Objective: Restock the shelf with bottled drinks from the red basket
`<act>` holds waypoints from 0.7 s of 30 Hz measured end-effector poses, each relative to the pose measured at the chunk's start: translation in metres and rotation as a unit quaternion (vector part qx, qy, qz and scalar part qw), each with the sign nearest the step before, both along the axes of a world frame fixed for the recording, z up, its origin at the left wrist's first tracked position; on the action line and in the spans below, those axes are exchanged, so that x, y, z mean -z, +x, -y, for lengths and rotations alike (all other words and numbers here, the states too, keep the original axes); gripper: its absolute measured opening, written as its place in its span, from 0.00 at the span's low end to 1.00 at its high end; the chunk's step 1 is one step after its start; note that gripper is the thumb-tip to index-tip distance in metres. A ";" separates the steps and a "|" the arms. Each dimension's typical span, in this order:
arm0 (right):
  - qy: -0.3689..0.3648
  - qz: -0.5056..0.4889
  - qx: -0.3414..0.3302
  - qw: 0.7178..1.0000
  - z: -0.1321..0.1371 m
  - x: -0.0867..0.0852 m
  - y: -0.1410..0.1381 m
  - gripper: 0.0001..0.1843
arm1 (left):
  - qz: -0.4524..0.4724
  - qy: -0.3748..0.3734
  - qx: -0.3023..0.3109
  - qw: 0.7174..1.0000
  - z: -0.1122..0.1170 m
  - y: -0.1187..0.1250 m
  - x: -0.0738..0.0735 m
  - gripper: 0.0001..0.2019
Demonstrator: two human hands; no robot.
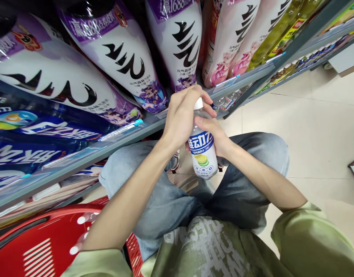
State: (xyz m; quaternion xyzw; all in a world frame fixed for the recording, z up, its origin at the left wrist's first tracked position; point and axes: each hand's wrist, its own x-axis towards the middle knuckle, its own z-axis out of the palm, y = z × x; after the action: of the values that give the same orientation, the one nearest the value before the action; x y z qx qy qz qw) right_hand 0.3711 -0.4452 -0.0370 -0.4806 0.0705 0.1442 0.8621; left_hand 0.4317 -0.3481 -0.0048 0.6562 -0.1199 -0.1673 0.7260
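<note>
Between my knees I hold a clear drink bottle roughly upright. It has a white cap, and its white and blue label shows a lemon-like fruit picture. My left hand curls over the top of the bottle, its fingers round the white cap. Below it, my right hand is wrapped round the bottle's upper body, the thumb lying across the shoulder. Parts of the fingers of both hands are hidden behind the bottle.
Just ahead, a shelf carries several large white and purple bottles, pink bottles and blue bottles. A red shopping basket with capped bottles stands at lower left. Tiled floor lies to the right.
</note>
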 end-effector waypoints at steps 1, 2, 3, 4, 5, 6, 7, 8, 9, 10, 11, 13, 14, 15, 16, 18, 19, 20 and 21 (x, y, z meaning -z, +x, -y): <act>0.001 -0.002 0.000 1.000 0.000 0.000 0.000 0.17 | 0.000 0.003 0.002 1.000 0.000 0.000 0.000 0.19; 0.004 -0.003 0.002 1.000 0.000 0.000 0.000 0.18 | 0.001 0.005 0.003 1.000 -0.001 0.000 0.000 0.19; 0.007 -0.005 0.002 1.000 0.000 0.000 0.000 0.18 | 0.004 0.005 0.004 1.000 -0.001 0.000 -0.001 0.19; 0.010 -0.006 0.002 1.000 0.000 0.000 0.000 0.18 | 0.005 0.004 0.004 1.000 -0.001 0.000 -0.001 0.19; 0.012 -0.008 0.000 1.000 0.000 0.000 0.000 0.19 | 0.007 0.004 0.005 1.000 -0.002 0.000 -0.001 0.19; 0.013 -0.010 -0.003 1.000 0.000 0.000 0.000 0.19 | 0.008 0.002 0.004 1.000 -0.002 0.000 -0.001 0.19; 0.013 -0.013 -0.006 1.000 0.000 0.001 0.000 0.19 | 0.008 0.000 0.003 1.000 -0.002 0.000 0.000 0.18; 0.012 -0.016 -0.008 1.000 0.000 0.002 0.000 0.19 | 0.007 -0.003 0.002 1.000 -0.001 0.000 0.000 0.18; 0.012 -0.021 -0.009 1.000 0.000 0.002 0.000 0.19 | 0.006 -0.007 0.000 1.000 -0.001 0.000 0.000 0.18; 0.011 -0.025 -0.009 1.000 0.000 0.003 0.000 0.19 | 0.007 -0.009 -0.001 1.000 -0.001 -0.001 0.001 0.17; 0.011 -0.029 -0.009 0.999 0.000 0.003 0.000 0.19 | 0.009 -0.011 -0.003 1.000 -0.001 -0.001 0.001 0.17; 0.010 -0.034 -0.009 0.999 0.000 0.004 0.000 0.20 | 0.013 -0.008 -0.003 1.000 -0.001 0.000 0.002 0.18; 0.010 -0.033 -0.011 0.999 0.001 0.004 0.000 0.20 | 0.015 -0.005 -0.002 1.000 -0.001 0.000 0.002 0.18; 0.012 -0.031 -0.013 0.999 0.001 0.004 0.000 0.20 | 0.015 -0.004 -0.002 1.000 -0.001 0.000 0.002 0.19; 0.014 -0.027 -0.015 0.999 0.001 0.004 0.000 0.20 | 0.014 -0.004 -0.002 1.000 -0.001 0.000 0.002 0.19; 0.017 -0.021 -0.016 1.000 0.002 0.005 -0.001 0.20 | 0.010 -0.007 -0.004 1.000 -0.001 0.000 0.002 0.19; 0.015 -0.019 -0.015 1.000 0.002 0.005 -0.001 0.20 | 0.010 -0.008 -0.005 1.000 -0.001 0.000 0.002 0.20; 0.011 -0.019 -0.014 1.000 0.002 0.005 -0.001 0.20 | 0.011 -0.010 -0.006 1.000 -0.001 0.000 0.003 0.20; 0.007 -0.020 -0.014 1.000 0.002 0.006 -0.001 0.21 | 0.013 -0.012 -0.008 1.000 -0.001 0.000 0.003 0.21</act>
State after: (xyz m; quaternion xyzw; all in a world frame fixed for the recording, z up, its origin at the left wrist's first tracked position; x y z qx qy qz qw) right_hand 0.3705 -0.4470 -0.0428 -0.4726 0.0803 0.1666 0.8617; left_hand 0.4316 -0.3471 -0.0075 0.6507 -0.1260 -0.1516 0.7333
